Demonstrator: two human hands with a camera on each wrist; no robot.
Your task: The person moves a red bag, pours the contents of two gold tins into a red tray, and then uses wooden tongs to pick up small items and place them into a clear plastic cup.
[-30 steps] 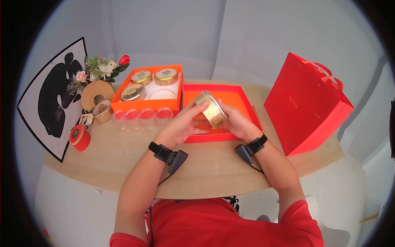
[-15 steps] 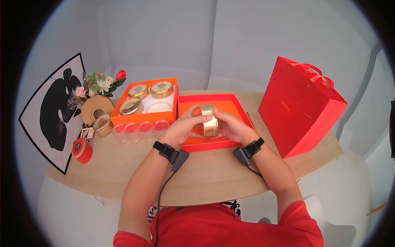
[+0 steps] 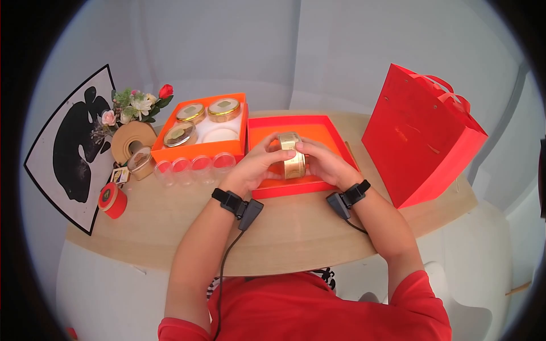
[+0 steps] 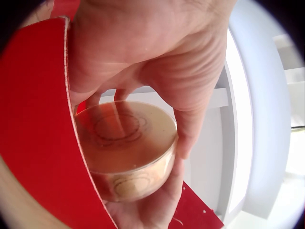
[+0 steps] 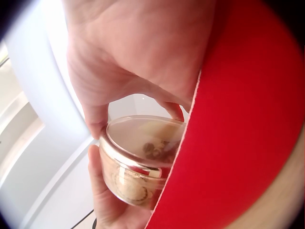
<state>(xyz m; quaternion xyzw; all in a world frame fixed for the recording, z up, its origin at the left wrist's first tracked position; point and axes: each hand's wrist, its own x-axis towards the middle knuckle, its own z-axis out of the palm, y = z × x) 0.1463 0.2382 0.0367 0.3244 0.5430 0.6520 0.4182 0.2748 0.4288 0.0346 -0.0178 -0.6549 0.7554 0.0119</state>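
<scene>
Gold tin (image 3: 290, 156): held on its edge between both hands, up off the red lid tray (image 3: 335, 136) that lies open on the worktop (image 3: 296, 227); one clear face is turned to each wrist camera, with dark bits showing through on the right wrist view
Left hand (image 3: 256, 166): clamped on the tin – thumb over the top of the rim, fingers curled under it, as the left wrist view shows plainly
Right hand (image 3: 320, 165): wrapped on the other side in the same way, thumb on the rim and fingers cupped below
Slip risk: the tin looks smooth and shiny and it stands on its edge, so I reckon a slack grip on either side could let it roll out of the hands and drop onto the tray or the worktop
Lid risk: I cannot tell whether the clear cover is seated tight – if the two hands twist or pull against each other it might come off and spill what is inside
Neighbours: the orange box (image 3: 200, 152) with three more tins (image 3: 223, 109) sits just beside the tray, and a row of small clear cups (image 3: 193, 165) stands in front of it – a dropped tin bouncing left could knock those over
Red bag (image 3: 424, 133): stands well apart on the right; I see no danger there
</scene>
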